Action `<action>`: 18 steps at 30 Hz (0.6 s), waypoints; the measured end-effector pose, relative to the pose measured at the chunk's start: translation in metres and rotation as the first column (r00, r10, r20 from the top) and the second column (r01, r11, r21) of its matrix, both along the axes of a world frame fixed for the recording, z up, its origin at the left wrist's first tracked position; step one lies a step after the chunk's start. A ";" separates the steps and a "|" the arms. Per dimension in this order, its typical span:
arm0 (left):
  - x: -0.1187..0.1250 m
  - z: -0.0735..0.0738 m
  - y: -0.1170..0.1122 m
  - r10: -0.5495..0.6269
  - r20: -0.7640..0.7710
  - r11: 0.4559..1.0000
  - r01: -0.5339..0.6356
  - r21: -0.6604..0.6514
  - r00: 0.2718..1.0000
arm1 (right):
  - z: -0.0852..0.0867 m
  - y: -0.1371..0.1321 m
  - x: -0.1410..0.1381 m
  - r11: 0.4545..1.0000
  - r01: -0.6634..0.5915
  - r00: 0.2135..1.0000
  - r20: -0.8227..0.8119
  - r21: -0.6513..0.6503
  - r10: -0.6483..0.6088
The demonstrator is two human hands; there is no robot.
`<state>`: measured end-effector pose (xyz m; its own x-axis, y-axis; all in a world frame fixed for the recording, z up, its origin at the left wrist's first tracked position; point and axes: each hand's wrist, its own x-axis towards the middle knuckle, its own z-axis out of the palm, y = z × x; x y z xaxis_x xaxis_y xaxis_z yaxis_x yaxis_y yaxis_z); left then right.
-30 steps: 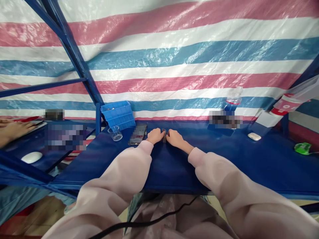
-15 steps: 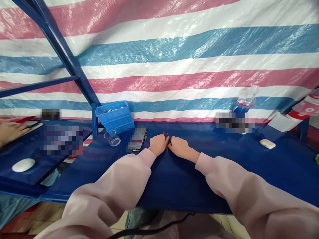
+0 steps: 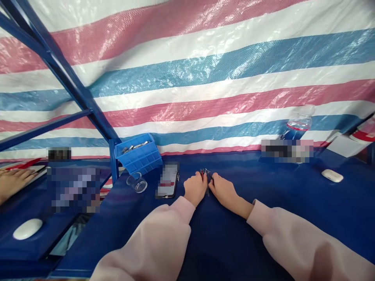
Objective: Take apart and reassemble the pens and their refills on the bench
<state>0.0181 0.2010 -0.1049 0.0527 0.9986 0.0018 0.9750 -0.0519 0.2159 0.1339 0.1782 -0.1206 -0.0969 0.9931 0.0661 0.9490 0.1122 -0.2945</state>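
My left hand is closed around several thin red and dark pieces, whose narrow tips poke out past the fingers. Close beside it, my right hand pinches a slim dark tool with a shiny tip, angled toward the left hand. The tips of both sets meet or nearly meet; I cannot tell whether they touch. Both hands rest low over the blue table. A phone with a lit screen lies just left of my left hand, and a clear cup sits beyond it.
A blue plastic bin holding metal pieces stands at the back left. Toward the right are a white case, a clear bottle and a white box. On the adjoining left table are another person's hand and a white mouse.
The view has tilted upward, so everything sits lower in the picture. My hands stay close together over the table, with a slightly wider gap between them and the tool tips showing more.
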 end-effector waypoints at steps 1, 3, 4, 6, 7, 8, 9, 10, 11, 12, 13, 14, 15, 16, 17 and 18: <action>-0.002 0.000 0.002 0.017 0.052 1.000 -0.017 0.006 0.999 | 0.000 0.001 0.002 1.000 -0.009 0.999 -0.045 0.007 0.009; -0.005 0.000 0.006 0.036 0.219 0.998 -0.046 0.040 0.975 | 0.001 0.003 0.006 0.999 -0.035 0.991 -0.125 0.038 0.039; -0.007 -0.001 0.009 0.028 0.326 0.997 -0.051 0.063 0.945 | 0.001 0.004 0.008 0.997 -0.049 0.986 -0.155 0.060 0.058; -0.009 -0.002 0.015 -0.021 0.527 0.991 -0.050 0.121 0.850 | 0.002 0.005 0.010 0.992 -0.080 0.976 -0.193 0.102 0.099; -0.011 -0.003 0.018 -0.045 0.596 0.989 -0.048 0.140 0.802 | 0.002 0.005 0.011 0.988 -0.093 0.973 -0.202 0.120 0.116; -0.012 -0.004 0.021 -0.064 0.648 0.987 -0.050 0.155 0.759 | 0.002 0.005 0.011 0.986 -0.105 0.970 -0.205 0.133 0.131; -0.014 -0.005 0.024 -0.076 0.696 0.987 -0.046 0.154 0.714 | 0.002 0.005 0.012 0.982 -0.115 0.968 -0.205 0.147 0.144; -0.015 -0.006 0.027 -0.086 0.744 0.988 -0.041 0.150 0.662 | 0.002 0.005 0.012 0.980 -0.125 0.967 -0.200 0.158 0.155; -0.017 -0.007 0.030 -0.083 0.790 0.989 -0.047 0.141 0.607 | 0.002 0.005 0.012 0.978 -0.131 0.968 -0.191 0.164 0.162; -0.018 -0.007 0.032 -0.070 0.832 0.992 -0.049 0.116 0.550 | 0.002 0.005 0.012 0.976 -0.136 0.969 -0.182 0.170 0.166; -0.019 -0.007 0.033 -0.043 0.870 0.996 -0.050 0.078 0.492 | 0.001 0.005 0.012 0.974 -0.145 0.969 -0.174 0.175 0.176; -0.020 -0.007 0.034 -0.014 0.901 0.998 -0.046 0.038 0.434 | 0.001 0.006 0.012 0.972 -0.153 0.969 -0.167 0.177 0.183; -0.020 -0.006 0.035 0.012 0.923 0.999 -0.041 0.004 0.386 | 0.000 0.006 0.012 0.971 -0.156 0.969 -0.163 0.179 0.186; -0.020 -0.005 0.035 0.029 0.936 0.999 -0.030 -0.020 0.350 | -0.001 0.007 0.012 0.971 -0.156 0.969 -0.163 0.181 0.187; -0.019 -0.003 0.034 0.035 0.945 0.999 -0.016 -0.032 0.326 | -0.001 0.007 0.013 0.970 -0.158 0.968 -0.164 0.184 0.189; -0.018 -0.001 0.033 0.032 0.948 0.999 0.001 -0.034 0.316 | -0.001 0.008 0.013 0.969 -0.159 0.968 -0.165 0.188 0.191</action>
<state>-0.0003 0.2340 -0.1061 0.0158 0.9997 0.0164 0.1036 -0.0179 0.9945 0.1468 0.1860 -0.1214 -0.2391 0.9336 0.2667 0.8426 0.3360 -0.4209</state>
